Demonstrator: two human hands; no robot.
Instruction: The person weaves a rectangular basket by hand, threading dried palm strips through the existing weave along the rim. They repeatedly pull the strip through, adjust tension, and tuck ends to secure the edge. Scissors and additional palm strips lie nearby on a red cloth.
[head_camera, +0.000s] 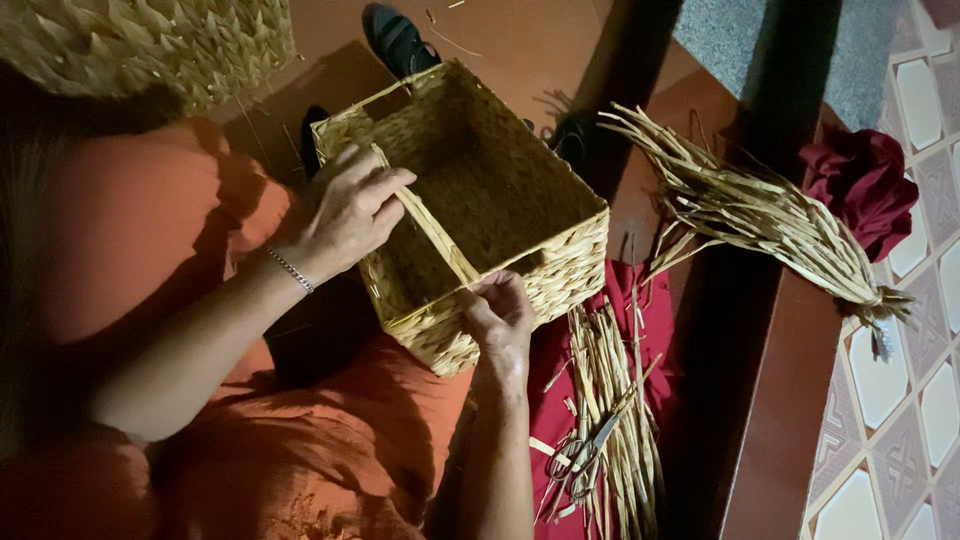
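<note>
Head view: woven basket (500, 190) is rested on the lap, and a straw strip (432, 228) is stretched across its opening, pinched by the left hand (352, 212) and gripped at the rim by the right hand (500, 312). Scissors (580, 458) are seen among loose straw (610, 400) nearby.

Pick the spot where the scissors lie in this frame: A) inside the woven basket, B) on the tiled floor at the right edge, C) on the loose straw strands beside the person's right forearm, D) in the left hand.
C: the scissors rest on the loose straw strands over a red cloth, below the woven basket, beside the right forearm.
</note>
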